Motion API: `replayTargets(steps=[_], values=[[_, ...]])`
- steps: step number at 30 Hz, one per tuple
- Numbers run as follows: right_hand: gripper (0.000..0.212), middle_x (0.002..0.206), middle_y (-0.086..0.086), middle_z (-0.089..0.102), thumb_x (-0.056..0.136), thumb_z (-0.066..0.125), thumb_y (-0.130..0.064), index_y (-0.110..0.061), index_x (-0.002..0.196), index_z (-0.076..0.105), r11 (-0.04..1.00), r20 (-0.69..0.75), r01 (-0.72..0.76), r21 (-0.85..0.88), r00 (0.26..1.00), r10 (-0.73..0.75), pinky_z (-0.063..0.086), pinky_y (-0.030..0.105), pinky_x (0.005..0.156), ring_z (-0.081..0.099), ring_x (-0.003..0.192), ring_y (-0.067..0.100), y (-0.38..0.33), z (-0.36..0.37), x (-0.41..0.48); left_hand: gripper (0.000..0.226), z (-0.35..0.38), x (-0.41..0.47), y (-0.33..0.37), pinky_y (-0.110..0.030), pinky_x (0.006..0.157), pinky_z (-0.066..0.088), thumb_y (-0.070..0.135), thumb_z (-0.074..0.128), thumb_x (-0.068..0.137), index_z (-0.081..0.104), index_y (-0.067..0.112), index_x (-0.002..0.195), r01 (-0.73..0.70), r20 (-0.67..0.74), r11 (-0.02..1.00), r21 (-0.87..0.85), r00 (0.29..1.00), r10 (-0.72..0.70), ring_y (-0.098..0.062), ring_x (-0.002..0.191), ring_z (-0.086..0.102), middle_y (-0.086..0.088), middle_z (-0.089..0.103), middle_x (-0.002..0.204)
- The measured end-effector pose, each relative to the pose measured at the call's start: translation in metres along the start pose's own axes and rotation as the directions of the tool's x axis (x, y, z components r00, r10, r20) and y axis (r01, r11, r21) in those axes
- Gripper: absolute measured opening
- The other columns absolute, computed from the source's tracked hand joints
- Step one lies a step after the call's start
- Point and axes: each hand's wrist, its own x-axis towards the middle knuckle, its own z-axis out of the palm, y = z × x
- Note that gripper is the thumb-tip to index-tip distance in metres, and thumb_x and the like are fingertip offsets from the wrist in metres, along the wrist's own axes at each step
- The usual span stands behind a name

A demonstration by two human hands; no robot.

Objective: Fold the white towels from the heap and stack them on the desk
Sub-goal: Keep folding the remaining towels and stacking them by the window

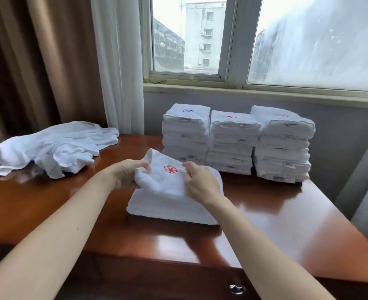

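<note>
The desk (287, 213) bore three stacks of folded towels (185, 137) (232, 146) (283, 152), one loose heap (53, 148) and one half-folded towel (170, 193); two hands were there, the left hand (124, 175) and the right hand (202, 182).

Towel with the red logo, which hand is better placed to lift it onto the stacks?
Probably the right hand: it pinches the towel on the side nearer the stacks; the left hand grips the heap side.

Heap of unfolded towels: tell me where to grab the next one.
Probably the hemmed flap at the heap's near right edge, approached from the right, over the bare desk. It sticks out free of the pile and lies closest to the left hand, now gripping the red-emblem towel.
</note>
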Motion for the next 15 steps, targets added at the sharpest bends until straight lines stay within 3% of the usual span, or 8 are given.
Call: replayTargets(steps=[2, 4, 7, 8, 9, 11, 13, 15], values=[[0.046, 0.130, 0.006, 0.063, 0.099, 0.033, -0.018, -0.019, 0.143, 0.047, 0.997, 0.056, 0.026, -0.071, 0.998, -0.022, 0.011, 0.037, 0.122, 0.051, 0.127, 0.024, 0.004, 0.008, 0.002, 0.032, -0.005, 0.006, -0.009, -0.030, 0.079, 0.050, 0.011, 0.067, 0.081, 0.065, 0.003, 0.111, 0.017, -0.055, 0.998, 0.055, 0.998, -0.014, -0.022, 0.096, 0.064, -0.021, 0.066, 0.121], [0.043, 0.137, 0.005, 0.057, 0.100, 0.033, -0.020, -0.015, 0.140, 0.048, 0.989, 0.090, 0.062, -0.131, 0.995, -0.050, 0.005, 0.040, 0.122, 0.044, 0.132, 0.022, 0.007, 0.014, 0.004, 0.015, -0.006, 0.008, -0.014, -0.033, 0.075, 0.052, 0.006, 0.062, 0.082, 0.068, 0.001, 0.094, 0.011, -0.085, 0.998, 0.062, 0.996, -0.006, -0.025, 0.087, 0.067, -0.024, 0.066, 0.120], [0.040, 0.143, 0.006, 0.049, 0.101, 0.030, -0.024, -0.013, 0.134, 0.051, 0.969, 0.153, 0.115, -0.217, 0.985, -0.083, 0.004, 0.042, 0.121, 0.030, 0.142, 0.025, 0.010, 0.023, 0.006, 0.004, -0.004, 0.008, -0.008, -0.043, 0.095, 0.050, 0.009, 0.061, 0.079, 0.064, 0.006, 0.078, 0.000, -0.193, 0.966, 0.260, 0.980, 0.052, -0.039, 0.113, 0.059, -0.029, 0.060, 0.113], [0.041, 0.146, 0.007, 0.045, 0.101, 0.028, -0.026, -0.013, 0.134, 0.050, 0.960, 0.178, 0.128, -0.247, 0.980, -0.085, 0.003, 0.043, 0.122, 0.025, 0.145, 0.026, 0.012, 0.026, 0.007, 0.005, -0.002, 0.008, -0.004, -0.039, 0.093, 0.049, 0.012, 0.061, 0.076, 0.064, 0.009, 0.079, 0.006, -0.232, 0.921, 0.388, 0.968, 0.092, -0.038, 0.112, 0.058, -0.030, 0.056, 0.109], [0.043, 0.152, 0.008, 0.039, 0.101, 0.026, -0.027, -0.013, 0.137, 0.047, 0.953, 0.201, 0.137, -0.272, 0.976, -0.083, 0.001, 0.044, 0.122, 0.019, 0.148, 0.027, 0.013, 0.028, 0.007, 0.018, 0.000, 0.008, -0.001, -0.035, 0.088, 0.049, 0.015, 0.061, 0.075, 0.066, 0.012, 0.092, 0.014, -0.265, 0.860, 0.509, 0.954, 0.141, -0.034, 0.111, 0.058, -0.024, 0.055, 0.109], [0.048, 0.159, 0.009, 0.028, 0.101, 0.023, -0.030, -0.014, 0.144, 0.040, 0.944, 0.229, 0.146, -0.297, 0.970, -0.078, 0.000, 0.045, 0.123, 0.011, 0.151, 0.025, 0.015, 0.031, 0.008, 0.052, 0.009, 0.010, 0.001, -0.037, 0.094, 0.046, 0.016, 0.058, 0.083, 0.052, 0.020, 0.135, 0.012, -0.314, 0.723, 0.690, 0.906, 0.284, -0.029, 0.126, 0.050, -0.010, 0.049, 0.138], [0.051, 0.160, 0.008, 0.025, 0.101, 0.023, -0.032, -0.014, 0.147, 0.034, 0.936, 0.240, 0.143, -0.321, 0.968, -0.066, 0.000, 0.045, 0.123, 0.010, 0.151, 0.024, 0.015, 0.031, 0.009, 0.061, 0.023, 0.013, 0.000, -0.042, 0.104, 0.041, 0.017, 0.053, 0.088, 0.039, 0.027, 0.147, -0.113, -0.239, 0.583, 0.804, 0.837, 0.492, -0.027, 0.136, 0.040, -0.006, 0.039, 0.150], [0.054, 0.159, 0.008, 0.025, 0.100, 0.024, -0.035, -0.012, 0.148, 0.033, 0.929, 0.237, 0.115, -0.352, 0.971, -0.031, 0.002, 0.045, 0.122, 0.008, 0.151, 0.022, 0.016, 0.029, 0.009, 0.056, 0.039, 0.018, -0.006, -0.041, 0.111, 0.036, 0.017, 0.048, 0.092, 0.041, 0.031, 0.146, -0.249, -0.076, 0.442, 0.862, 0.798, 0.598, -0.022, 0.139, 0.037, 0.001, 0.042, 0.150]])
